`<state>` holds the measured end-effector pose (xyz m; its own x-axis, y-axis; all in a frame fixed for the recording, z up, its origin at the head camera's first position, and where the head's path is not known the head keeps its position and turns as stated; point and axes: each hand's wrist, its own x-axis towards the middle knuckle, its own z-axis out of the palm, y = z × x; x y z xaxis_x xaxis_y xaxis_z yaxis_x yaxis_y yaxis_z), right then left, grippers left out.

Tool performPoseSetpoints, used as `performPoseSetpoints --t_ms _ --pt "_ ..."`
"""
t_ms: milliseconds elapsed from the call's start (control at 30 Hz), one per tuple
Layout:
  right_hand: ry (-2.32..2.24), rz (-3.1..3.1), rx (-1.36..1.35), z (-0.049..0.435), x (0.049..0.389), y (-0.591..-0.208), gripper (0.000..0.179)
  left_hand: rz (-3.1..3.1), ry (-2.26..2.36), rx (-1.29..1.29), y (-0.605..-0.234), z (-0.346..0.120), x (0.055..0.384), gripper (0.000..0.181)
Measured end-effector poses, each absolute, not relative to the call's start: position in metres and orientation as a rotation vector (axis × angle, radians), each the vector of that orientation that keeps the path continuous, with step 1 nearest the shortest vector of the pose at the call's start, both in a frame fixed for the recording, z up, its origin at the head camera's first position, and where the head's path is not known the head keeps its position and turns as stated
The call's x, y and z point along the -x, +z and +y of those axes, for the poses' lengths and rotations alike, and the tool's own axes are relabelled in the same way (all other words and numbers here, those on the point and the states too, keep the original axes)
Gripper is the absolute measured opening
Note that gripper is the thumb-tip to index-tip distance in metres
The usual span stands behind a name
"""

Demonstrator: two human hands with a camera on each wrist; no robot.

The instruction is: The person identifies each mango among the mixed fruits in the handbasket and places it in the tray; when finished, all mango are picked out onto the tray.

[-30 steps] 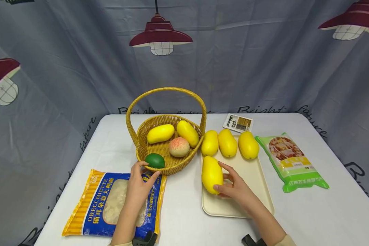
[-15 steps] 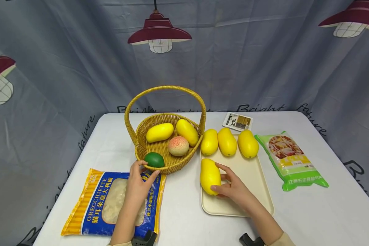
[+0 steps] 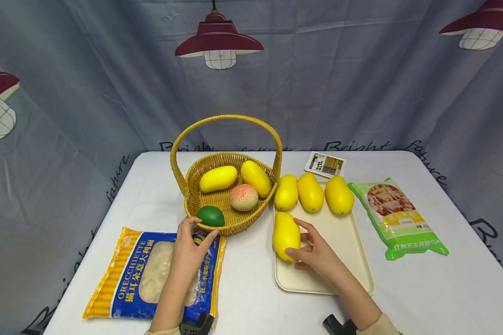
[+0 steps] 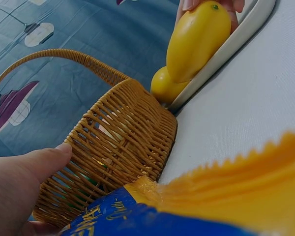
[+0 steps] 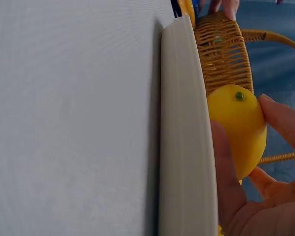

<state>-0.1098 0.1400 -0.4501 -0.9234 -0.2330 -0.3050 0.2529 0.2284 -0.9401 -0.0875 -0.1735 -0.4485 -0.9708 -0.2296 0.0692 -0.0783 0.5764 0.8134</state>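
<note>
In the head view, a yellow mango (image 3: 286, 236) is held by my right hand (image 3: 316, 251) over the left edge of the cream tray (image 3: 339, 251). My thumb and fingers curl around its right side. Its green stem end shows in the right wrist view. My left hand (image 3: 189, 249) grips the front-left rim of the wicker basket (image 3: 230, 231), thumb outside in the left wrist view (image 4: 54, 160). Inside the basket lie two yellow mangoes (image 3: 218, 179), a peach (image 3: 243, 197) and a smooth green fruit (image 3: 211, 216) beside my left fingers.
Three yellow mangoes (image 3: 311, 192) line the tray's far end. Beneath my left forearm lies a blue and yellow pasta bag (image 3: 151, 274). A green food packet (image 3: 396, 218) rests right of the tray, and a small flat pack (image 3: 324, 164) lies behind it.
My right hand and the mango have shifted slightly left over the tray. The left hand keeps its place on the basket rim.
</note>
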Motion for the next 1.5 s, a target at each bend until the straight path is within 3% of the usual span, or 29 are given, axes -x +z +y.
performPoseSetpoints --t_ms 1500 --pt "-1.618 2.243 0.025 0.1441 0.1064 -0.4464 0.087 -2.648 -1.343 -0.267 -0.4472 -0.1740 0.0875 0.055"
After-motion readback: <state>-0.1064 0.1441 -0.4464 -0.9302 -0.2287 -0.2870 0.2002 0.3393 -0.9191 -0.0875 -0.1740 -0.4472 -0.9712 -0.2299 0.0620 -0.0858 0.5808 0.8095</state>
